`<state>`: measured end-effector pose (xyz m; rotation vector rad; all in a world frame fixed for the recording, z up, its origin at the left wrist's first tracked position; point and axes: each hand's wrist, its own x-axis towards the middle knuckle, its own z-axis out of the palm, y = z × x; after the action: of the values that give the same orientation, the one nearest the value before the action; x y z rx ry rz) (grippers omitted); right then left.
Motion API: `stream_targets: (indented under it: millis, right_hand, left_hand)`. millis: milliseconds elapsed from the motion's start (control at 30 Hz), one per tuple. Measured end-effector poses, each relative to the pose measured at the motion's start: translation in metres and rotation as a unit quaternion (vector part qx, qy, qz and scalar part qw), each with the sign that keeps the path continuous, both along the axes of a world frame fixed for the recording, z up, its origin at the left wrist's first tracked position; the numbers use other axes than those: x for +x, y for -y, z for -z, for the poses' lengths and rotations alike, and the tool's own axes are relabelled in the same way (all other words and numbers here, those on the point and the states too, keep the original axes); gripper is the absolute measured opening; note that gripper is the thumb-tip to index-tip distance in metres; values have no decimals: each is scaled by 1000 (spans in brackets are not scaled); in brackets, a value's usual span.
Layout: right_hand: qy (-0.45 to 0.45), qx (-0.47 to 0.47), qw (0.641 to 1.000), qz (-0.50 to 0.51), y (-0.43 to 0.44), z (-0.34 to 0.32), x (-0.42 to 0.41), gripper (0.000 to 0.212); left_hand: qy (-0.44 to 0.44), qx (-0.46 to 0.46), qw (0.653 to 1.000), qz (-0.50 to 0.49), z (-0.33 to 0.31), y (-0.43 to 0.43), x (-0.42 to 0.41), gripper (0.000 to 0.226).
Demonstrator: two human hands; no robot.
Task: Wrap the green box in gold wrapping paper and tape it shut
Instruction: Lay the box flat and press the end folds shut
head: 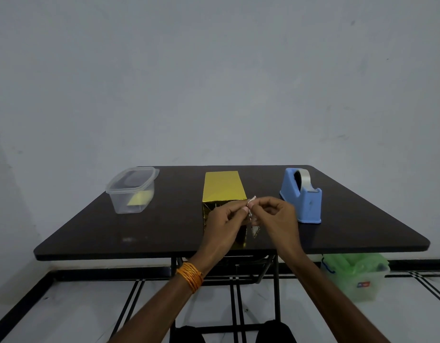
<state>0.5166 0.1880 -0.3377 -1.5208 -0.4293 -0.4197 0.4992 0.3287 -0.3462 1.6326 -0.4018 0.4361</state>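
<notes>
The gold-wrapped box [224,191] lies mid-table [115,233], just behind both hands. The left hand [224,224] and right hand [278,216] each pinch one strip of clear tape [254,230], fingertips meeting before the box's near end.

— What sits on the desk [115,231]?
— Three things in a row, well apart: a clear lidded tub [132,191] at the left, a gold-wrapped box [224,186] in the middle, a blue tape dispenser [302,196] at the right.
— And the desk itself?
— Dark top, rounded corners, black metal legs.
</notes>
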Motion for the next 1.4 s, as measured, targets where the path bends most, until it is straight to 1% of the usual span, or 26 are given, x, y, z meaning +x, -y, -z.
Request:
stream_targets:
  millis: [167, 233, 300, 367, 467, 533, 700, 867, 933, 1000, 1133, 1267, 1400]
  right_hand:
    - [18, -44, 998, 47, -1, -1, 1, 8]
    - [20, -58, 997, 50, -2, -2, 3, 11]
    - [13, -60, 997, 41, -3, -3, 3, 14]
    - [13, -62, 997, 35, -4, -6, 1, 15]
    - [22, -62, 998, 11, -4, -8, -1, 13]
    - [23, -70, 997, -2, -4, -8, 0, 11]
    - [22, -83, 996, -8, -8, -6, 1, 15]
    - [0, -66, 998, -12, -22, -9, -1, 17]
    - [-18, -45, 999, -11, -26, -11, 1, 17]
    - [-42, -15, 999, -2, -27, -16, 5, 18]
    - [-81, 60, 995, 1, -27, -26, 24, 21]
    - [-104, 134, 986, -12, -27, -35, 36, 26]
    - [-106, 134, 985, -24, -27, -35, 39, 25]
  left_hand:
    - [26, 62, 997, -28, -2, 2, 0, 32]
    - [22, 70, 997, -32, -3, 2, 0, 32]
    - [0, 45, 999, -16, -6, 2, -1, 30]
    - [-29, -17, 999, 11, -11, 3, -3, 27]
    - [-51, -108, 992, 26, -18, 3, -7, 20]
    - [-60, -126, 990, 30, -21, 1, -7, 19]
    - [-72, -123, 990, 8, -23, -6, -3, 16]
    - [-46, -53, 995, -68, -21, -16, -3, 12]
    - [-32, -25, 994, -105, -23, -27, 0, 13]
    - [-38, -21, 989, -138, -26, -48, 2, 14]
    - [-77, -15, 979, -186, -33, -106, 7, 15]
    - [-136, 6, 952, -273, -32, -165, 24, 15]
    - [-219, 27, 921, -320, -9, -212, 48, 16]
